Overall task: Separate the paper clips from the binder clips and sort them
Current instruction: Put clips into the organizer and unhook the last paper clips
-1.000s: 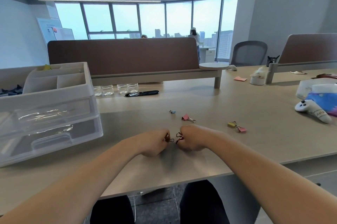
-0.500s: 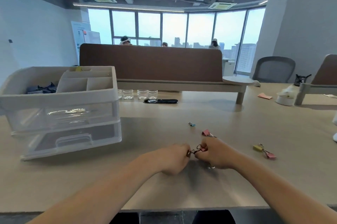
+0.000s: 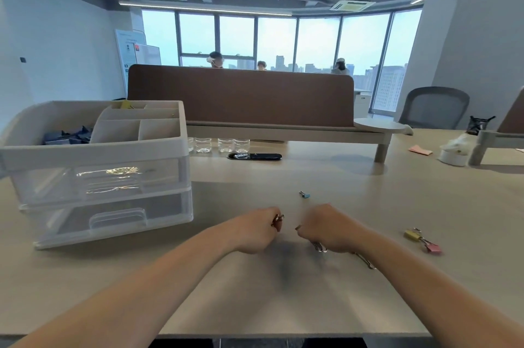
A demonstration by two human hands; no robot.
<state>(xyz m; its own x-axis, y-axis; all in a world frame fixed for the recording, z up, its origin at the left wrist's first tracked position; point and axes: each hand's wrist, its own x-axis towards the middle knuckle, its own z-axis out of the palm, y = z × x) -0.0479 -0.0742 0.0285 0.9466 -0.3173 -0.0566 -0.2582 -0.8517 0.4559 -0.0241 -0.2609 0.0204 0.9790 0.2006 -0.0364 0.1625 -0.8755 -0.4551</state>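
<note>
Binder clips are seen loose on the surface (image 3: 368,206): a blue binder clip (image 3: 304,194) lies just beyond the hands, and a yellow binder clip (image 3: 412,235) and a pink binder clip (image 3: 433,248) lie touching each other to the right. The hands are held apart, with a small gap between them, over the near middle of the surface.

The left hand (image 3: 255,230) is curled, and a small clip (image 3: 278,218) is pinched at its fingertips; the kind of this clip is hard to make out. The right hand (image 3: 329,227) is curled too. Silver wire loops (image 3: 320,247) stick out below it and are gripped, but the rest is hidden inside the fingers. A long silver clip (image 3: 365,259) is partly covered by the right forearm.

The writing on the wall poster (image 3: 133,50) is too small to be read.

At the left a plastic organizer (image 3: 99,150) with two clear drawers is placed. In its top tray a yellow piece (image 3: 126,104) and some dark blue pieces (image 3: 68,135) are kept in separate compartments, but their shape is not clear. Behind it, small clear jars (image 3: 218,145) stand in a row near a flat black object (image 3: 255,156). The far side is closed by a brown divider (image 3: 241,95), and the heads of three persons are seen above it. A grey chair (image 3: 433,106), a white tape roll (image 3: 452,157) and a pink note (image 3: 421,150) are at the far right.
</note>
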